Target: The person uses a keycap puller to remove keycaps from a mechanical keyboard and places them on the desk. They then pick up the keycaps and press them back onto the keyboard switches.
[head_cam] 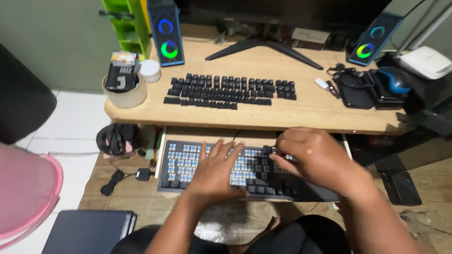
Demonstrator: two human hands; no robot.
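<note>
While the left hand [214,171] lies flat on the bare switches, fingers spread and gripping nothing, the right hand [313,157] pinches a black keycap [267,150] at the board's upper middle. The stripped keyboard [188,162] sits on the pull-out tray, long axis left to right, directly under both hands. Right hand is nearer the remaining caps, which lie to its side. Loose keycaps [230,91] are laid in rows on the counter [301,113] above, well apart from the fingers.
</note>
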